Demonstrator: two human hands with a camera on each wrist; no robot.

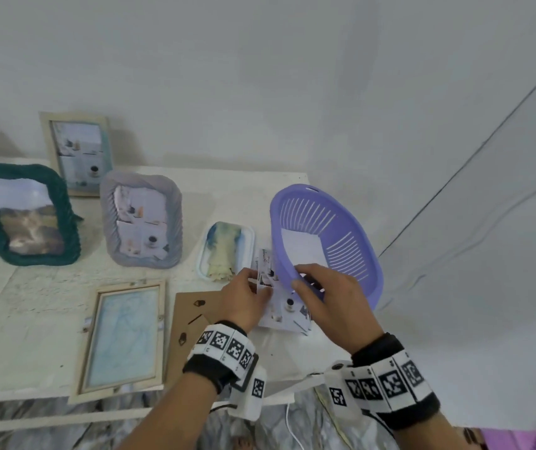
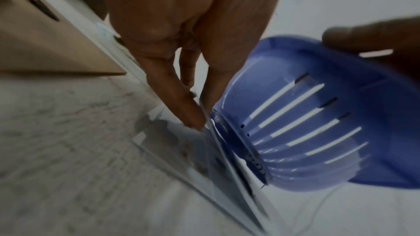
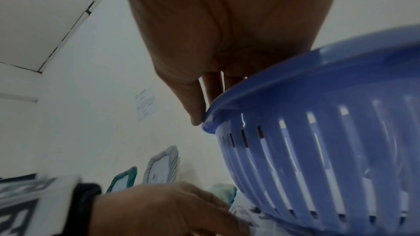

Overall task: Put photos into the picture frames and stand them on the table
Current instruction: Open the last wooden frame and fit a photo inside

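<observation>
My right hand (image 1: 305, 282) grips the near rim of a purple slotted basket (image 1: 341, 222) and holds it tilted up on the table's right side; the thumb lies on the rim (image 3: 197, 114). A white sheet (image 1: 302, 248) lies inside the basket. My left hand (image 1: 255, 284) pinches the edge of a stack of photos (image 1: 284, 306) that lies beside and partly under the basket (image 2: 306, 123). An empty wooden frame (image 1: 127, 339) lies flat near the front edge, with its brown backing board (image 1: 192, 319) to its right.
Three filled frames stand at the back left: a green one (image 1: 26, 216), a grey one (image 1: 143, 219) and a wooden one (image 1: 78, 154). A pale frame with a blue-yellow picture (image 1: 224, 251) lies flat behind my hands. The white table (image 1: 32, 287) ends close behind the basket.
</observation>
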